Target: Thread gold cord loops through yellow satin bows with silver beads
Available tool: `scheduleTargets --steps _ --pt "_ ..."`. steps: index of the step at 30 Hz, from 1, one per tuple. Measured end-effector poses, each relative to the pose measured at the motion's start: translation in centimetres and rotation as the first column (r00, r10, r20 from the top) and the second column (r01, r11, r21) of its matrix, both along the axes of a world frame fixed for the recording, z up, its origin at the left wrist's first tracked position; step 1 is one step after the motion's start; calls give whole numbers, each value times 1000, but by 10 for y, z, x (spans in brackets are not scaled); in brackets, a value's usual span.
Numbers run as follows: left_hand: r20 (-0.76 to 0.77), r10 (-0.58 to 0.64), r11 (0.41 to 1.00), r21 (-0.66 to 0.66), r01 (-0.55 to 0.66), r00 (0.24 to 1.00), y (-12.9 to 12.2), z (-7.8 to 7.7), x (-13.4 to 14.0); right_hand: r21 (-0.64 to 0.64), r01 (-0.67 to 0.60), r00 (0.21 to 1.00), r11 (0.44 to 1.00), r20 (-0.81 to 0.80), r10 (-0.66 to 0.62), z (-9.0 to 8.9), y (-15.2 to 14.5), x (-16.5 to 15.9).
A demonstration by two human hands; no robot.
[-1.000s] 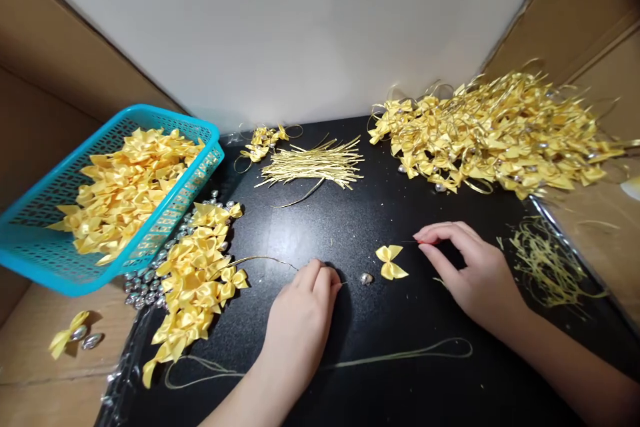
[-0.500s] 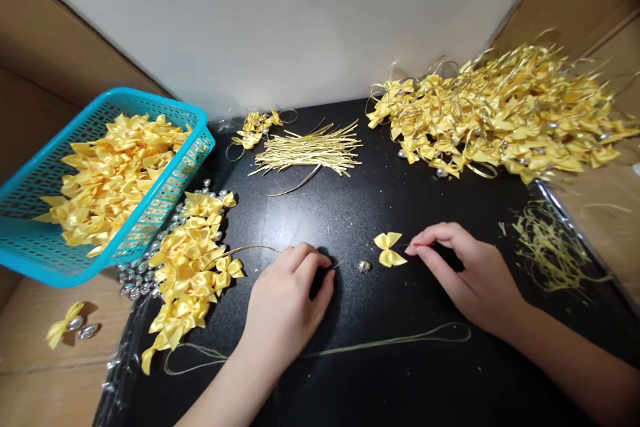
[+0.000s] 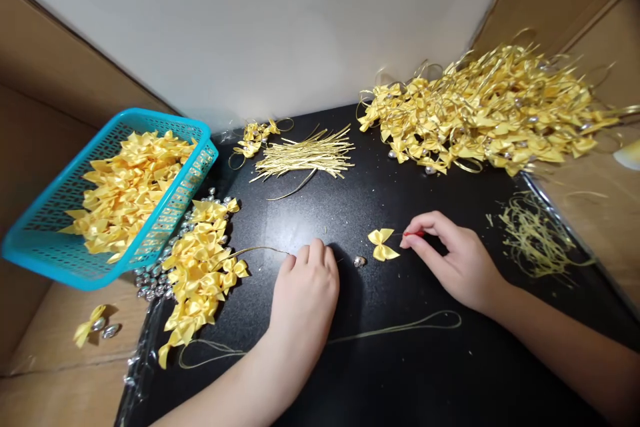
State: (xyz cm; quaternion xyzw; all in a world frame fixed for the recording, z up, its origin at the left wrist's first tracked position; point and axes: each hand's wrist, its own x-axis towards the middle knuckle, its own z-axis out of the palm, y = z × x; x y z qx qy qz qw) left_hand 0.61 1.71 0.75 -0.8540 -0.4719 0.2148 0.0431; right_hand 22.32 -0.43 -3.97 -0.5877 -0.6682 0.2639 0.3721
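My left hand rests palm down, its fingers curled over a thin gold cord that runs left to the bows; the fingertips are hidden beneath. My right hand pinches a small red piece, from which a thin wire-like line reaches a yellow satin bow. Whether the line passes through the bow is too fine to tell. Just left of that bow, a silver bell-like bead lies on the black table. A long looped strand stretches across nearer to me, partly behind my left wrist.
A blue basket of yellow bows stands left, beside loose bows and silver beads. Cut gold cords lie at the back. Bows with cord loops are heaped back right, near thread scraps.
My left hand has turned more palm down, its thumb now hidden, and its fingers have closed over the cord. My right hand keeps its pinch by the bow. The camera view has shifted slightly.
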Motion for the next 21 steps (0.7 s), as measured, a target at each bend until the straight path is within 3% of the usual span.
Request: scheduleTargets --steps 5,9,11,13,16,17,19,21 --pt "29 69 996 -64 -67 997 2 -5 -6 -6 -17 1000 1000 -3 17 0 0 0" --pt "295 220 973 -140 -185 930 6 -5 -15 -10 -3 1000 1000 5 3 2 0 -1" --pt "521 311 944 -268 -194 795 6 0 -16 -13 -1 1000 1000 -27 1 3 -1 -3" --pt "677 424 886 -448 -120 602 5 5 -14 -31 -22 994 999 -110 18 5 -3 -6" --pt "697 603 748 -663 30 387 4 6 -6 -64 -83 964 995 -259 64 5 -8 -12" --pt "699 627 735 -677 37 343 4 5 -4 -64 -92 954 994 -291 70 5 -10 -13" --pt "765 572 808 -588 -44 296 8 -1 -3 -50 -71 947 996 -317 52 4 -10 -13" --pt "842 409 913 -380 -152 351 15 -6 -6 -33 -7 948 999 -319 -4 3 -9 -11"
